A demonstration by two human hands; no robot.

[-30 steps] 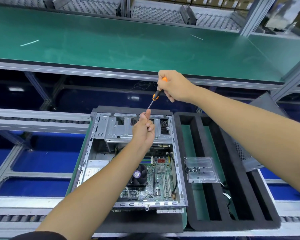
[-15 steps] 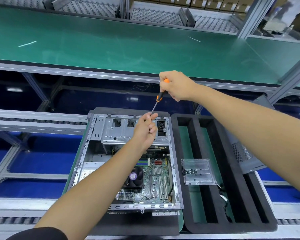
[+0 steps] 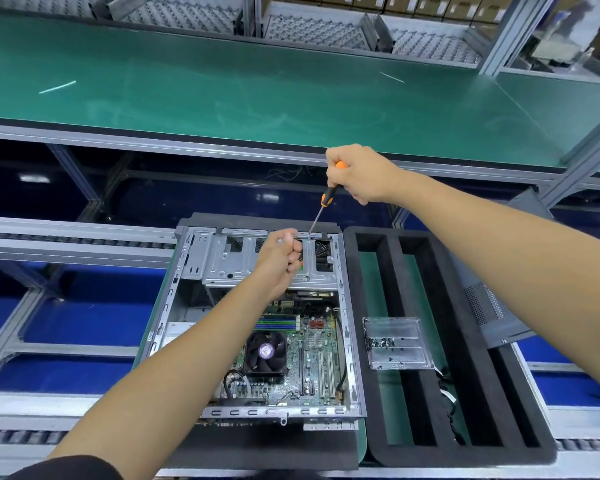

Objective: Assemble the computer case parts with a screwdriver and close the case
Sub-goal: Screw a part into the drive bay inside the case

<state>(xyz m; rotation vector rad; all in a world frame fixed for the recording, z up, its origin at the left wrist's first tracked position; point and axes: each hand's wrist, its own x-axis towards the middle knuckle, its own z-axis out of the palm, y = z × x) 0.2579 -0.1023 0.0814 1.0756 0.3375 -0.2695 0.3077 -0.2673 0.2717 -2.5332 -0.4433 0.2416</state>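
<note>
Two hands at open computer case (image 3: 347, 306) | right hand (image 3: 361, 174) grips screwdriver (image 3: 326, 199) – tip at far rim, likely seating a screw | left hand (image 3: 281, 252) curled over drive cage (image 3: 229, 265), contents hidden – probably steadying | screw tray (image 3: 395, 342) beside case

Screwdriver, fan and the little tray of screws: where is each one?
Screwdriver (image 3: 327, 198): head view, on the black and orange handle below the hand.
Fan (image 3: 266, 351): head view, on its round hub.
Screw tray (image 3: 397, 342): head view, on the clear plastic middle.
</note>
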